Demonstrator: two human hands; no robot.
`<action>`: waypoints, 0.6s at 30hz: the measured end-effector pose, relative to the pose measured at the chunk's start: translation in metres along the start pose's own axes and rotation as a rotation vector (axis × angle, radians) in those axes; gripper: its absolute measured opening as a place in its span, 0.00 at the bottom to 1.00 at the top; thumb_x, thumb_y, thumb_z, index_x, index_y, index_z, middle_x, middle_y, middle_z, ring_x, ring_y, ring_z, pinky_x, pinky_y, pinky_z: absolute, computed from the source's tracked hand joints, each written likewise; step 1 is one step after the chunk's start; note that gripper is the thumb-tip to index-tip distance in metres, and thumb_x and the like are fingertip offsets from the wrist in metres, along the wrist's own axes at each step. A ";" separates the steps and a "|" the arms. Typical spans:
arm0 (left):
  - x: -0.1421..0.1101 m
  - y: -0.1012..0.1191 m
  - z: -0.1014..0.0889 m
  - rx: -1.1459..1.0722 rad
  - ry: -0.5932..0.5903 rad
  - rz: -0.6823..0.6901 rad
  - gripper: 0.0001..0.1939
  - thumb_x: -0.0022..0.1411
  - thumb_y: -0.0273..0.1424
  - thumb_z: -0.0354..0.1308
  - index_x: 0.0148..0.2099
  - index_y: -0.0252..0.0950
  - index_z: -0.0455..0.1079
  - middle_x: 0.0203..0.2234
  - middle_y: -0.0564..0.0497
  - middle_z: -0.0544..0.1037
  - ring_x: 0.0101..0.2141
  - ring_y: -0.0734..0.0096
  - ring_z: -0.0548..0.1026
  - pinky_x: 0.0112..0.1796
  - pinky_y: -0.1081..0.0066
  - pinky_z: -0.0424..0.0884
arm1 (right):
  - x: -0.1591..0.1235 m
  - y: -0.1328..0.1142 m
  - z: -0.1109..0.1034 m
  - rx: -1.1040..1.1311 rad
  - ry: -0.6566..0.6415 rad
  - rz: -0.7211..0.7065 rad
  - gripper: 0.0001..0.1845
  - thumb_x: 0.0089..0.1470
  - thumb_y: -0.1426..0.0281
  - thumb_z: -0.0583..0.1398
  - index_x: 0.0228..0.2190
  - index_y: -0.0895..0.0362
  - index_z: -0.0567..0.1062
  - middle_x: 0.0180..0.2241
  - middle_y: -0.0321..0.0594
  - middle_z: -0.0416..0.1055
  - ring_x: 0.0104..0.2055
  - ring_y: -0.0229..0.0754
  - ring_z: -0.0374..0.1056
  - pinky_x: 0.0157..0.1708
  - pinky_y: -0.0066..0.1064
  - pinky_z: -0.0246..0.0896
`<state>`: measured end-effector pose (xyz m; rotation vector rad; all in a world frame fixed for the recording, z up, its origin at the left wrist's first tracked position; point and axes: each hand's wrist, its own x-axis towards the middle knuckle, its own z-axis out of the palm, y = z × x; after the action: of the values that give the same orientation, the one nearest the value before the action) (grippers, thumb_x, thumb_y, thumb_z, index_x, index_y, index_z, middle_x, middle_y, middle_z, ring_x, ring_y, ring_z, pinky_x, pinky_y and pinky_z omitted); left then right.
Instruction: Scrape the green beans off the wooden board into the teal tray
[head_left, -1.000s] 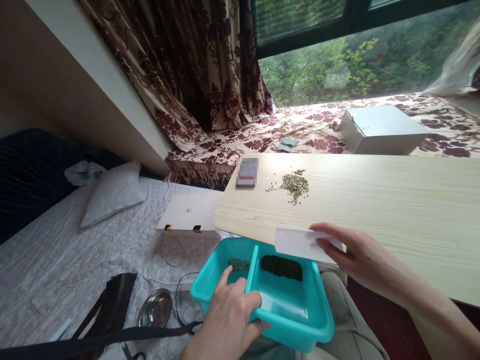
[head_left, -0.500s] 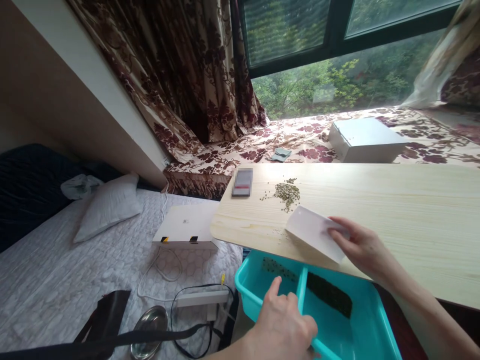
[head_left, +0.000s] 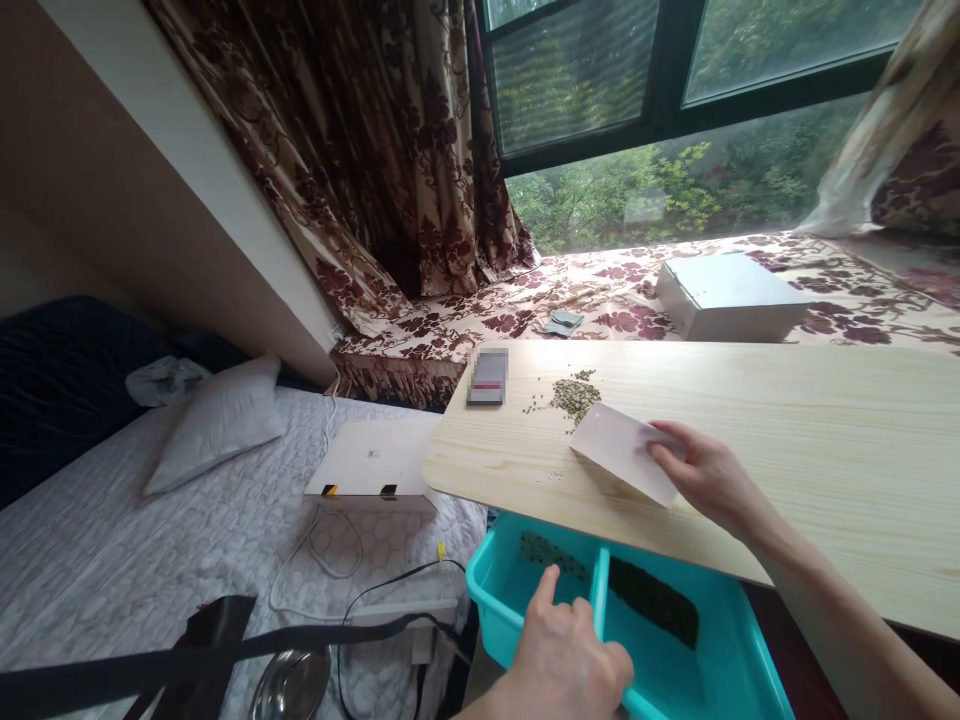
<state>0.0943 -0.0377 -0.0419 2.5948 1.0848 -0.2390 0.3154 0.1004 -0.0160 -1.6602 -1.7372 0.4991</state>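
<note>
My right hand pinches a white translucent plastic sheet, which is tilted over the wooden tabletop. The sheet's far corner touches or covers the lower edge of a pile of small green beans. A few pale bits lie nearer the table edge. Below that edge is a turquoise two-compartment bin. Green beans lie in its left compartment, and a thicker dark layer fills part of the right one. My left hand grips the bin's near side by the divider, index finger stretched out.
A blurred flat packet lies at the table's left end. On the bed are a white box, a power strip, cables and a metal bowl. A white box and a folded cloth sit on the windowsill.
My right hand has moved the sheet slightly away from the table's front edge, towards the bean pile, whose lower part is now covered. My left hand stays at the bin.
</note>
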 end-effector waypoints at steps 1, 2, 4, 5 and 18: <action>0.000 -0.001 0.000 -0.011 0.007 -0.002 0.20 0.58 0.50 0.72 0.36 0.38 0.80 0.26 0.45 0.79 0.33 0.55 0.79 0.56 0.38 0.65 | 0.001 -0.003 0.005 0.006 -0.023 -0.013 0.24 0.50 0.59 0.55 0.41 0.60 0.81 0.29 0.47 0.81 0.28 0.49 0.75 0.26 0.36 0.68; -0.001 -0.002 -0.001 -0.021 0.012 -0.004 0.19 0.57 0.49 0.73 0.36 0.38 0.80 0.27 0.45 0.79 0.34 0.55 0.79 0.56 0.38 0.64 | 0.001 -0.008 0.010 0.013 -0.051 -0.028 0.24 0.51 0.60 0.55 0.42 0.61 0.81 0.30 0.48 0.81 0.28 0.49 0.75 0.26 0.36 0.68; -0.003 -0.003 -0.005 -0.036 0.023 -0.021 0.18 0.56 0.47 0.74 0.35 0.37 0.80 0.27 0.45 0.80 0.35 0.54 0.79 0.56 0.38 0.64 | -0.005 -0.021 0.020 0.032 -0.118 -0.067 0.24 0.52 0.61 0.55 0.43 0.61 0.81 0.31 0.47 0.82 0.28 0.47 0.75 0.26 0.35 0.68; -0.004 -0.003 -0.008 -0.042 0.025 -0.031 0.18 0.57 0.46 0.74 0.35 0.37 0.80 0.27 0.44 0.80 0.35 0.54 0.79 0.57 0.39 0.64 | -0.011 -0.029 0.024 0.042 -0.150 -0.088 0.23 0.53 0.61 0.54 0.43 0.60 0.81 0.31 0.46 0.82 0.27 0.46 0.75 0.26 0.34 0.69; -0.034 -0.047 0.048 0.173 0.194 -0.110 0.06 0.58 0.27 0.68 0.31 0.43 0.76 0.22 0.56 0.74 0.21 0.71 0.71 0.54 0.51 0.70 | 0.013 0.013 -0.007 -0.101 0.137 -0.239 0.15 0.56 0.62 0.58 0.40 0.51 0.83 0.28 0.40 0.83 0.25 0.48 0.77 0.24 0.34 0.69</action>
<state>0.0350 -0.0462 -0.0882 2.7608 1.3302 -0.1115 0.3305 0.1131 -0.0177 -1.4902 -1.8521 0.1863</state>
